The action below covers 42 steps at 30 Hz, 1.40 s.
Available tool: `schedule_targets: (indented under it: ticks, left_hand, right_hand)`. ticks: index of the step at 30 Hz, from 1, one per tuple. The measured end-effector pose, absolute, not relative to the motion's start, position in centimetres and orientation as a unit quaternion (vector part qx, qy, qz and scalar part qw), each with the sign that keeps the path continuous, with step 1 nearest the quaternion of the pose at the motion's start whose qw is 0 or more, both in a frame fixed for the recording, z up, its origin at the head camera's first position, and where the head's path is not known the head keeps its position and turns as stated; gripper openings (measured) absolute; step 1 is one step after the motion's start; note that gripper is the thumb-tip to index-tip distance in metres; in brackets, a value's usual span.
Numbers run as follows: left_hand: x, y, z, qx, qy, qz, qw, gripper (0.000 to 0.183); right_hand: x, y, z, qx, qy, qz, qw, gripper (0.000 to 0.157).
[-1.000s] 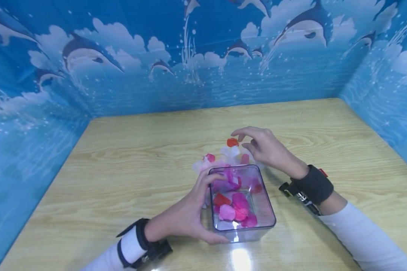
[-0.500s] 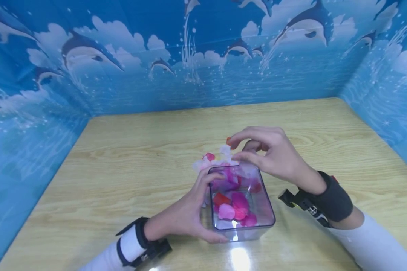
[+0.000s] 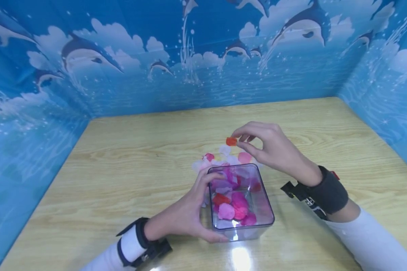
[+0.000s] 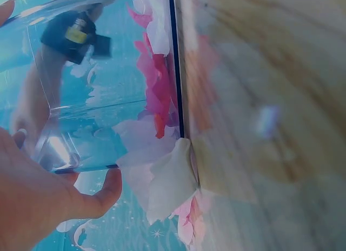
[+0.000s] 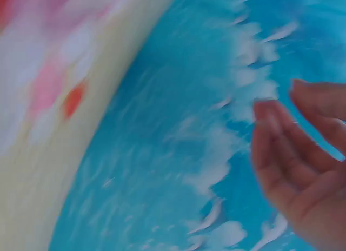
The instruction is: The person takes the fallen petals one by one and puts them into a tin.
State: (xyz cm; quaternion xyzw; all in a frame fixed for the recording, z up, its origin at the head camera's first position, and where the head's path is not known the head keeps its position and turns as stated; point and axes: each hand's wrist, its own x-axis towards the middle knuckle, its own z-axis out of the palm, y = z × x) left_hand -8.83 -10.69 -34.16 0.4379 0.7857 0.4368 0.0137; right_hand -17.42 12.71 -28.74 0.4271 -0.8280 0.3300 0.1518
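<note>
While the left hand (image 3: 188,214) gripped the clear box (image 3: 264,203) from its 9 o'clock side, its thumb lay along the 6 o'clock wall and its fingers, spread well away from that thumb, hooked over the rim near 11 o'clock. The box stood upright on the wooden table (image 3: 139,169), and on its floor lay a red petal (image 3: 221,199), a magenta petal (image 3: 239,198) and a light pink petal (image 3: 226,211), among others.

Taking the box as the dial's centre in the head view, the right hand (image 3: 269,146) hung at 1 o'clock, thumb and forefinger bent toward each other. Their tips were just beside an orange petal (image 3: 231,141) at 12 o'clock; I could not tell from there whether they touched it. The right wrist view showed a gap between thumb and fingers, with the orange petal lying apart from them.

Nearer the box, also about 12 o'clock, were a pink petal (image 3: 245,157) and a white petal (image 3: 224,150), with a crimson petal (image 3: 209,157) toward 11 o'clock.
</note>
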Motion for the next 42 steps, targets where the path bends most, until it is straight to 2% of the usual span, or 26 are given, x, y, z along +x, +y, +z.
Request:
schedule_targets:
  ticks: [2,4,7,9,16,21,23,26,32,35,38,42]
  left_hand:
    - [-9.0,-10.8,-34.8,0.428,0.79,0.438,0.021,0.112]
    - [-9.0,-10.8,-35.1,0.423,0.793,0.439,0.024,0.112]
    - [-8.9,-10.8,-35.0,0.42,0.795,0.437,0.023,0.111]
    - [-8.8,-10.7,-34.6,0.422,0.794,0.437,0.022,0.11]
    - [-8.0,-10.5,-32.2,0.43,0.783,0.45,0.025,0.105]
    - [-8.2,-10.6,-32.6,0.432,0.785,0.443,0.02,0.106]
    - [-8.4,-10.7,-33.3,0.428,0.789,0.441,0.02,0.108]
    - [-8.7,-10.8,-34.3,0.42,0.796,0.435,0.024,0.111]
    - [-9.0,-10.9,-34.9,0.42,0.797,0.432,0.022,0.112]
    - [-9.0,-10.9,-34.9,0.427,0.795,0.43,0.014,0.112]
    - [-9.0,-10.8,-34.8,0.428,0.796,0.428,0.011,0.112]
    - [-9.0,-10.8,-34.8,0.428,0.797,0.426,0.011,0.112]
  right_hand:
    - [-18.4,13.1,-29.8,0.409,-0.865,0.268,0.112,0.018]
    - [-19.0,13.4,-30.9,0.393,-0.897,0.201,0.03,0.018]
    - [-19.5,13.7,-32.1,0.372,-0.916,0.119,-0.095,0.026]
    - [-19.7,13.8,-32.5,0.365,-0.915,0.092,-0.145,0.031]
    - [-20.0,14.1,-32.7,0.361,-0.91,0.086,-0.184,0.037]
    - [-20.0,14.2,-32.6,0.378,-0.903,0.061,-0.193,0.047]
    - [-20.0,14.2,-32.6,0.381,-0.903,0.071,-0.184,0.047]
    - [-20.2,14.1,-32.3,0.379,-0.909,0.122,-0.123,0.04]
    - [-20.6,14.0,-31.4,0.397,-0.878,0.251,0.097,0.027]
    - [-20.7,14.0,-31.4,0.407,-0.849,0.284,0.181,0.018]
    - [-20.5,14.0,-31.3,0.409,-0.832,0.304,0.221,0.013]
    - [-20.0,13.8,-30.8,0.413,-0.823,0.327,0.212,0.014]
